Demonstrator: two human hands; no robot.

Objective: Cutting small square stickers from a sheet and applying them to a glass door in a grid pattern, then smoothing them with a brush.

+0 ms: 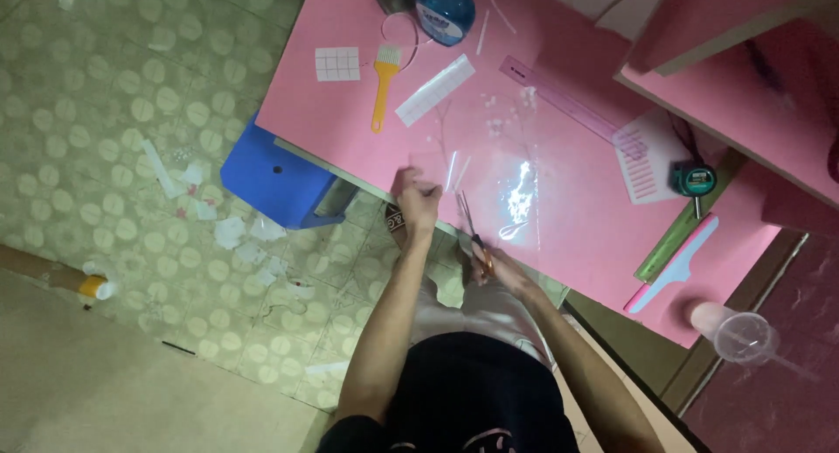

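Table (350,130): pink top, running from 11 o'clock to 4 o'clock across the view, its near edge facing the person.

Blue stool (266,178): on the floor at 9 o'clock from the hands, tucked partly under the table edge.

Clear plastic sheet (502,169): lies flat on the table at 1 o'clock from the hands, glare on its surface; its edges are hard to trace. A narrow clear strip (456,171) stands off it at 12 o'clock, long axis running roughly 12 to 6, between the two hands and nearer the left.

Pink ruler (559,99): long axis 10 to 4, at 1 o'clock, well apart from the hands.

Yellow brush (383,90): handle toward the person, at 11 o'clock.

Left hand (418,200): at the table edge, fingers curled and pressed together, apparently pinching the near end of the clear material; the exact contact cannot be told.

Right hand (498,269): just off the table edge at 4 o'clock from the left hand, fingers closed through the orange handles of the scissors.

Scissors (470,230): blades point to 11 o'clock toward the strip, long axis 11 to 5, blades slightly parted; tips near the strip's lower end.
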